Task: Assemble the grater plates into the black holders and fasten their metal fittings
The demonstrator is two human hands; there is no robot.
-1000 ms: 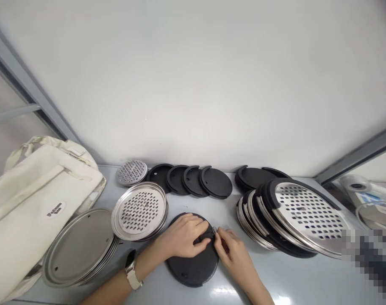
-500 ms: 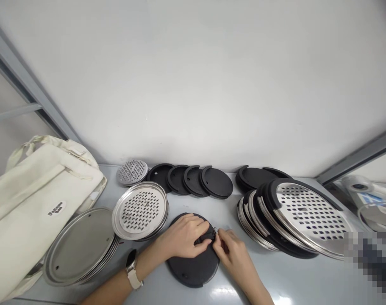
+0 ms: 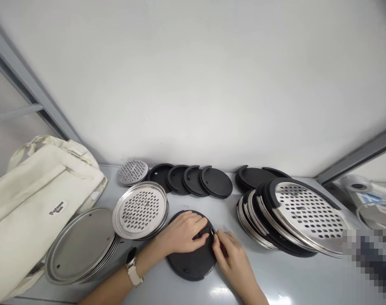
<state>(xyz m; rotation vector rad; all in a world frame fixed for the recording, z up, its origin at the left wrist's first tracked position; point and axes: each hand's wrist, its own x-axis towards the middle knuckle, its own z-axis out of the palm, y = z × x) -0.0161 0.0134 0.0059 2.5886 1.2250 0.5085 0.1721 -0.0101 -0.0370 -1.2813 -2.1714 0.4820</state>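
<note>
In front of me a round black disc [image 3: 193,266] lies on the table, with a small hole near its lower edge. My left hand [image 3: 185,232] rests over its upper part, fingers curled and thumb bent against a black piece there, partly hidden by the hand. At the disc's right rim, a small metal wire loop [image 3: 212,231] shows between the fingertips of my right hand [image 3: 231,254], which is closed in a pinch. Whether the loop passes through the disc cannot be made out.
Left of the hands stand perforated steel plates [image 3: 141,210] and stacked plain steel plates [image 3: 81,245], beside a cream bag [image 3: 37,212]. Several black discs [image 3: 216,183] line the wall. On the right leans a stack of perforated plates [image 3: 310,212] with black rims. The table [image 3: 167,292] is grey.
The black disc has shifted slightly away from me and turned a little. My right fingers and the wire loop have moved slightly left, closer against the disc's rim.
</note>
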